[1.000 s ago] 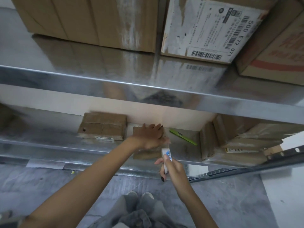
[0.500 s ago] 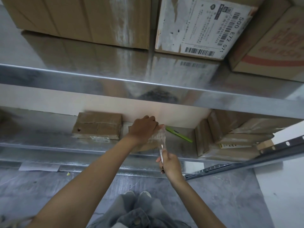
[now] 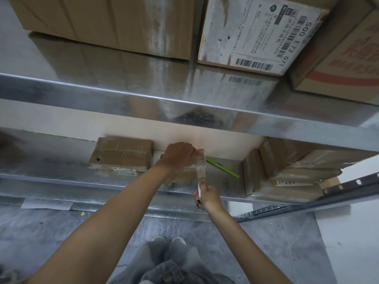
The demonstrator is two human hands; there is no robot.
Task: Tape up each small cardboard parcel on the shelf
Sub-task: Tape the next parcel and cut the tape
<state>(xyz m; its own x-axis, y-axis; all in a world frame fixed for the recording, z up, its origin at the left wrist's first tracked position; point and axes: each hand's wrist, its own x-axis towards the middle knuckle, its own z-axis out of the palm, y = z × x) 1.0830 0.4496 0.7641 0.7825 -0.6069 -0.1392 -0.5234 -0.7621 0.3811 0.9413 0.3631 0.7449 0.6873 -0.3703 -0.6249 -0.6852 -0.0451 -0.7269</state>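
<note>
Brown cardboard of the small parcel (image 3: 180,175), lying flat on the lower shelf (image 3: 61,171) close to its front lip and mostly hidden under the left hand (image 3: 178,155). Left hand curled over the parcel's top and far edge, gripping it. Clear tape (image 3: 201,165) stretched taut from beside that hand's thumb, down over the parcel's right end, to a white tape roll (image 3: 199,189) seen edge-on. Right hand (image 3: 207,195) closed around the roll, just in front of the shelf lip and below the parcel. Just left of the parcel, a second parcel (image 3: 122,154) already wrapped in glossy tape, set against the back wall. To the right, a green pen-like tool (image 3: 222,168) lying slantwise on the bare metal, apart from the parcel, and beyond it a cluster of taped boxes (image 3: 287,175) at the shelf's right end. Above, the upper shelf (image 3: 143,95) carrying large cartons (image 3: 102,23), one with a white barcode label (image 3: 256,31). Below, grey floor (image 3: 61,232) and two shoe tips (image 3: 168,241).
</note>
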